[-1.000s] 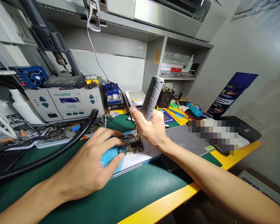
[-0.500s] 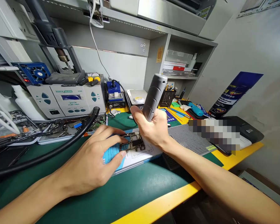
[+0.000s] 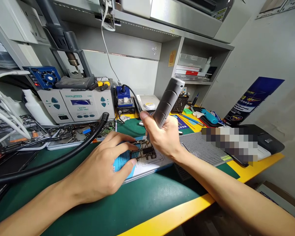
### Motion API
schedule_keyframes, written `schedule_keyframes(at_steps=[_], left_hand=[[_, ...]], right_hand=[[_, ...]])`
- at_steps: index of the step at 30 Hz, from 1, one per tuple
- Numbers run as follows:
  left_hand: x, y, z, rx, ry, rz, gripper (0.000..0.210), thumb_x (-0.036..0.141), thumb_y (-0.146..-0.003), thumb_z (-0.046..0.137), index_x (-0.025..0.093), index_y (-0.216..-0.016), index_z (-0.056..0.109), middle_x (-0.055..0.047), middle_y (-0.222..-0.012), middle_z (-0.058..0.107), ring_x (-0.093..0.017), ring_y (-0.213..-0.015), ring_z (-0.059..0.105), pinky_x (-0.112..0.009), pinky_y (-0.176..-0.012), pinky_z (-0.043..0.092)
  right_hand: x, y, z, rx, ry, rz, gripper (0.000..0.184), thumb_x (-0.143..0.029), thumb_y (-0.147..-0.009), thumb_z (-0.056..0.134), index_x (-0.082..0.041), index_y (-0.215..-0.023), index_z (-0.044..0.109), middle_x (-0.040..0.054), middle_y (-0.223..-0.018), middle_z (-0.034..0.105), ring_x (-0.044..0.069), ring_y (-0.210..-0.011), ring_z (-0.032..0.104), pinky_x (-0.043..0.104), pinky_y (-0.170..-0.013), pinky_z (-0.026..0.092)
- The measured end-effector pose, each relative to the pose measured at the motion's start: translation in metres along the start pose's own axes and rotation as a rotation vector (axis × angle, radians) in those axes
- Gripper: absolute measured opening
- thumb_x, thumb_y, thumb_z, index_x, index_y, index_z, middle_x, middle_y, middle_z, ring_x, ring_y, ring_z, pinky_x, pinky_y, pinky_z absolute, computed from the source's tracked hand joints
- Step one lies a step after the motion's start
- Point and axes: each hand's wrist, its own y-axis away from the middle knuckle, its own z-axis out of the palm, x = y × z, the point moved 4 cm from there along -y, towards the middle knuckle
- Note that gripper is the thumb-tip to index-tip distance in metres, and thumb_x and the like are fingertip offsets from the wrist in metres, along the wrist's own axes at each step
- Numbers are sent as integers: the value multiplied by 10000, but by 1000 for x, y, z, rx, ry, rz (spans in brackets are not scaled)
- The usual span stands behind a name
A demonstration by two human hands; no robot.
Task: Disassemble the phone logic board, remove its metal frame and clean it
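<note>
A dark circuit board [image 3: 148,150] lies on a blue-and-white booklet or box [image 3: 120,160] on the green mat. My left hand [image 3: 110,160] holds the board at its left end, with fingertips along the far side and the thumb at the near side. In the fist of my right hand [image 3: 163,134] is a thick grey handheld tool [image 3: 169,101], tilted with its rounded end up and to the right. Its narrow lower end points down to the upper part of the board; whether it touches there I cannot tell.
Left of my hands, a black hose [image 3: 71,157] curves from a grey rework station [image 3: 76,105]. Behind it lies a tray of boards [image 3: 68,132]. On the right are a perforated grey mat [image 3: 206,147], a blue spray can [image 3: 253,101] and a pen holder [image 3: 180,103].
The view has shifted slightly, moving the scene right in the picture. The grey tool leans a little more to the right, and its narrow end now shows over the board. Both holds are unchanged.
</note>
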Motion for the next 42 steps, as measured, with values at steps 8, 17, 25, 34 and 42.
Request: schedule_keyframes(at_steps=[8,17,25,34,42], left_hand=[[1,-1,-1,-12,11,-30,222,294,-926,608,239,-1118,705,-69,-1290,617,-271,-1285,513,-419,-1148,404],[2,0,-2,-20,32,-60,233,298,-925,599,226,-1117,710,-82,-1265,631,-281,-1263,532,-439,-1136,428],[0,0,-1,-13,17,-50,238,302,-925,596,243,-1125,709,-65,-1271,650,-277,-1277,526,-424,-1133,421],[-1,0,1,-26,7,-56,227,322,-929,593,245,-1116,696,-72,-1338,633,-295,-1337,477,-455,-1174,365],[-1,0,1,-15,10,-47,221,323,-925,595,247,-1103,700,-68,-1291,652,-299,-1319,493,-454,-1162,381]], right_hand=[[0,2,7,-40,57,54,562,-524,-923,628,-236,-567,303,-55,-503,359,86,-480,328,250,-439,257],[-2,1,10,-65,73,72,538,-513,-922,625,-235,-582,314,-53,-535,356,86,-496,317,245,-445,256],[-3,0,13,-115,91,51,556,-554,-923,609,-230,-568,329,-55,-524,357,88,-506,336,242,-463,259],[-3,0,14,-123,96,40,540,-544,-916,618,-224,-569,355,-54,-526,367,92,-516,347,237,-477,271],[-7,-1,16,-137,86,32,521,-532,-903,622,-227,-576,355,-51,-537,400,96,-536,372,234,-503,306]])
